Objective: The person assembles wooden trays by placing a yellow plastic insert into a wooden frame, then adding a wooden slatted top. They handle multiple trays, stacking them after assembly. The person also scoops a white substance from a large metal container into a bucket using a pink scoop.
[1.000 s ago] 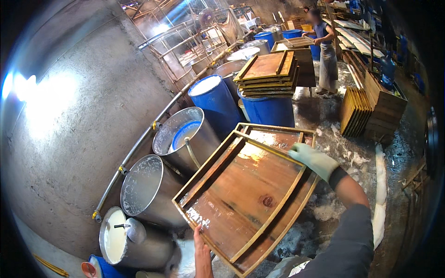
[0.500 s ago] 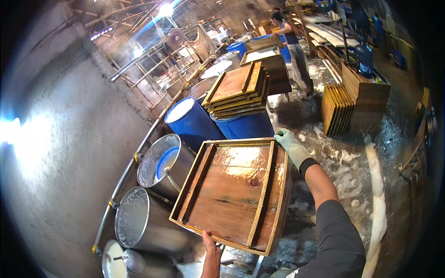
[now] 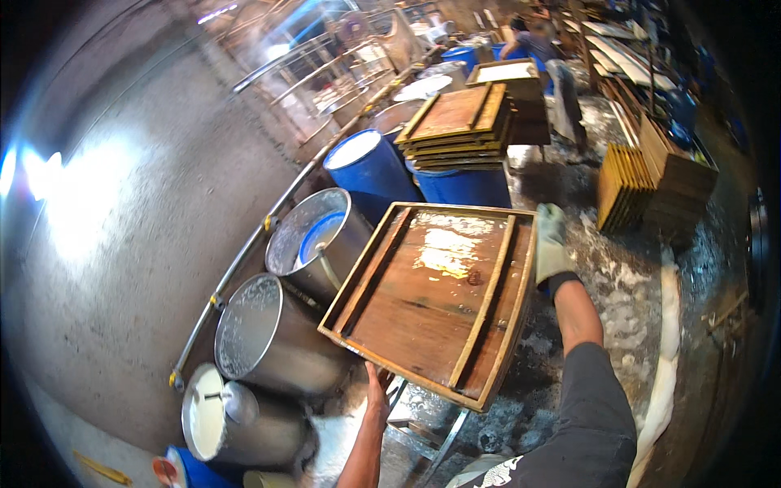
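A wooden box with a wet, panelled top and two raised slats rests tilted in view on a metal-legged stand. My left hand, bare, is at the near left edge of the box, its fingers stretched upward; whether they touch the wood I cannot tell. My right hand, in a pale green glove, lies along the right side near the far corner, fingers extended against or close to the edge. The underside of the box is hidden.
Metal vats line the left, one holding white liquid. Beyond stand blue drums and a stack of wooden panels. More panels lean at right. A white hose-like strip runs along the wet floor. Another person works farther back.
The view has shifted, so the scene sits further right. My right hand has slid from the far corner down the box's right side. My left thumb no longer overlaps the near edge.
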A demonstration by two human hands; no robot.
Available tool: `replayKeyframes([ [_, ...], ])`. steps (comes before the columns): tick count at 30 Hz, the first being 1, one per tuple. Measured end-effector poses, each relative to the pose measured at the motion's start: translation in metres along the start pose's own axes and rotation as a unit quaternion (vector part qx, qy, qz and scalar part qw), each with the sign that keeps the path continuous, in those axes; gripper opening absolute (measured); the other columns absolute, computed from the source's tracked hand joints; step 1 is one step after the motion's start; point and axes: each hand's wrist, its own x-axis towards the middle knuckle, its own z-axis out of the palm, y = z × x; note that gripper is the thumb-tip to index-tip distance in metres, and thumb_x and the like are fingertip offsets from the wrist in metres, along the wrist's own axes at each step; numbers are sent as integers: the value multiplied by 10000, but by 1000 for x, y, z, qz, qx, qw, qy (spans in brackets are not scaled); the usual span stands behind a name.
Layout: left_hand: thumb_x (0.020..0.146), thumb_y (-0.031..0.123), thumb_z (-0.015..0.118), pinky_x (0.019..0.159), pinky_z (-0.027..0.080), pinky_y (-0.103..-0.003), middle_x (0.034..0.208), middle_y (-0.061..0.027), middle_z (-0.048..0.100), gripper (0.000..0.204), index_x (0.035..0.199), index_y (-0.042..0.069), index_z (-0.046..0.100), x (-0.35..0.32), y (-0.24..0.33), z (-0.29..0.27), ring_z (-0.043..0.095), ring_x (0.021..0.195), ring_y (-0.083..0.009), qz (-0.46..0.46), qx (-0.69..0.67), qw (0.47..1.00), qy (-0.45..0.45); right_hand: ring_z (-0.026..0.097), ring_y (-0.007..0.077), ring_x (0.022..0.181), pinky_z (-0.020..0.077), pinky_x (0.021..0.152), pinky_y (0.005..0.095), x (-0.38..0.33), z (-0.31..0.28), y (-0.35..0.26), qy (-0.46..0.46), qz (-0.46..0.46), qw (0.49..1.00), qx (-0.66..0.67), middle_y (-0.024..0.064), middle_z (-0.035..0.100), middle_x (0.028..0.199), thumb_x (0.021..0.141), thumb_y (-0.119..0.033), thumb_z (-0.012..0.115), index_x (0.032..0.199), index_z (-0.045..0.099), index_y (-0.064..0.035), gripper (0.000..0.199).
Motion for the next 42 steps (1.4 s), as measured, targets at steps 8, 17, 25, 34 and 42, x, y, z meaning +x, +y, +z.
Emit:
replayKeyframes([
  [8,1008,573,617,883,537,-497,1371,-91,655,611,1446,150,569,-260,-309,-227,683,1108,-258,-175,-14,946,271,676,281,775,523,717,447,-288,-181,131,-166,176,970,2,105,718,850,961,-304,661,991,727,-66,249],
  [17,1007,570,600,928,522,-514,1409,-129,599,649,1464,119,496,-632,-527,-196,641,1192,-315,-396,-281,720,496,612,264,653,462,615,436,-546,-360,154,-655,281,654,-255,85,659,772,967,-308,666,990,716,-99,216],
  [25,1001,577,590,990,500,-520,1466,-137,548,730,1524,102,405,-726,-651,-148,601,1265,-332,-292,-456,687,485,676,353,1077,497,938,458,-680,-278,-31,-767,-36,635,-84,188,736,1173,992,-318,599,1253,683,28,442],
  [34,995,585,580,1059,475,-526,1531,-145,492,828,1593,83,303,-819,-738,-142,557,1347,-350,-67,-638,563,520,567,151,648,451,552,354,-875,-363,-90,-855,54,502,-118,30,646,817,991,-228,715,1147,701,-43,243],
  [42,1047,545,520,1078,469,-493,1559,-164,498,738,1581,59,365,-847,-781,-241,576,1336,-327,-87,-612,541,570,591,266,699,461,603,441,-957,-434,-85,-854,40,387,-346,103,658,951,1058,-290,560,1206,647,2,339],
])
